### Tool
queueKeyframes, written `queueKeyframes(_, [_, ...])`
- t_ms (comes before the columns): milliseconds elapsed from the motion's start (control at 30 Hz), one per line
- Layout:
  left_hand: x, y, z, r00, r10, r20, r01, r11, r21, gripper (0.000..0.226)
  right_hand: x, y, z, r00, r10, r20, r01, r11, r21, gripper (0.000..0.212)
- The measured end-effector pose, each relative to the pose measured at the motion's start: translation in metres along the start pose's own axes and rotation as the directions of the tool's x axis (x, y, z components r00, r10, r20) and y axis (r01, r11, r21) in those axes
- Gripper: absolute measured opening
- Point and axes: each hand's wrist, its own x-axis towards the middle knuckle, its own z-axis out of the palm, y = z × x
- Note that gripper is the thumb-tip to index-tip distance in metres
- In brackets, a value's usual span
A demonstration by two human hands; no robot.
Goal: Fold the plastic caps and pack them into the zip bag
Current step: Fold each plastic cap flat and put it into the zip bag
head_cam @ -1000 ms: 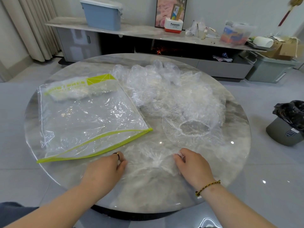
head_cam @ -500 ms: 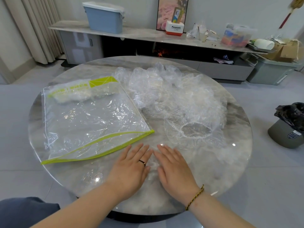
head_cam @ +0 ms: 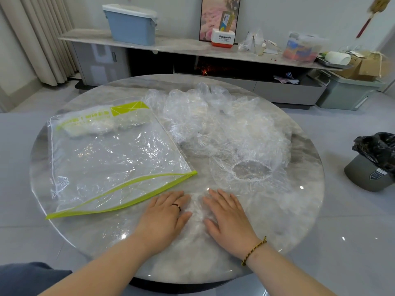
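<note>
Plastic, clear and crinkled, is lying flattened at the near edge of the round marble desk [head_cam: 299, 212], and two hands are pressing down on it. The left hand [head_cam: 164, 214] is lying palm down with its fingers straight and slightly spread, pointing away from the person. The right hand [head_cam: 228, 218] is mirroring it just beside, palm down, fingers straight. Neither is gripping anything; both are resting flat and released on the one plastic cap [head_cam: 195, 210], whose gathered middle is showing in the narrow gap between them. One dark ring [head_cam: 177, 207] is sitting on a left finger, and one beaded bracelet [head_cam: 254, 249] is circling the right wrist. Both forearms are reaching in from the bottom edge.

One zip bag [head_cam: 115, 159], clear with lime-green trim, is lying flat to the left of the hands, its green-edged mouth running along the near side. A whitish bundle of folded caps [head_cam: 100, 124] is sitting inside at its far end; how many are in it I cannot tell.

Beyond the right hand, one loose cap [head_cam: 250, 174] is lying spread with its elastic opening facing up. Behind it, a heap of caps [head_cam: 205, 118] is covering the far middle of the desk; its transparent layers are overlapping too much to count. On the floor at the right, one grey bin [head_cam: 365, 178] is holding a black liner.
</note>
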Motion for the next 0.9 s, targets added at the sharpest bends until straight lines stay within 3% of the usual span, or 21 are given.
queueKeyframes(67, [0.005,0.0,-0.007,0.998,-0.064,0.009,0.065,0.983,-0.172,0.061,0.004,0.003,-0.008,0.996,-0.03,-0.086,0.04,0.992,0.119,0.032])
queueKeyframes(133, [0.007,-0.007,-0.006,0.996,-0.04,-0.081,0.027,0.988,-0.152,0.044,0.008,0.002,-0.021,0.989,-0.063,-0.131,0.096,0.959,0.266,0.025])
queueKeyframes(267, [0.006,-0.01,-0.007,0.99,-0.142,-0.005,0.139,0.977,-0.163,0.013,0.005,-0.01,-0.038,0.968,-0.244,-0.055,0.25,0.946,0.208,0.024])
queueKeyframes(367, [0.004,-0.013,-0.008,0.971,-0.237,0.03,0.239,0.96,-0.147,0.026,-0.003,-0.017,-0.036,0.948,-0.319,-0.008,0.315,0.932,0.182,0.024])
queueKeyframes(467, [-0.001,-0.019,-0.014,0.937,-0.35,0.025,0.349,0.923,-0.161,0.03,-0.007,-0.024,-0.033,0.936,-0.35,-0.035,0.344,0.89,0.299,0.024])
queueKeyframes(600, [-0.007,-0.025,-0.022,0.909,-0.408,0.092,0.418,0.888,-0.19,0.028,-0.014,-0.032,-0.026,0.914,-0.404,0.042,0.375,0.879,0.295,0.041])
queueKeyframes(700, [-0.012,-0.022,-0.027,0.942,-0.334,-0.015,0.327,0.929,-0.175,0.028,-0.016,-0.033,-0.018,0.915,-0.391,0.103,0.35,0.893,0.284,0.038])
queueKeyframes(767, [-0.012,-0.019,-0.028,0.971,-0.151,-0.186,0.113,0.973,-0.201,0.016,-0.014,-0.035,-0.015,0.929,-0.36,0.085,0.323,0.901,0.289,0.026])
queueKeyframes(867, [-0.015,-0.02,-0.029,0.962,0.131,-0.241,-0.19,0.952,-0.24,0.021,-0.009,-0.035,-0.014,0.946,-0.318,0.064,0.29,0.917,0.275,0.017])
queueKeyframes(900, [-0.017,-0.02,-0.028,0.956,0.215,-0.199,-0.261,0.934,-0.243,0.021,-0.008,-0.033,-0.015,0.949,-0.308,0.063,0.28,0.919,0.276,0.017])
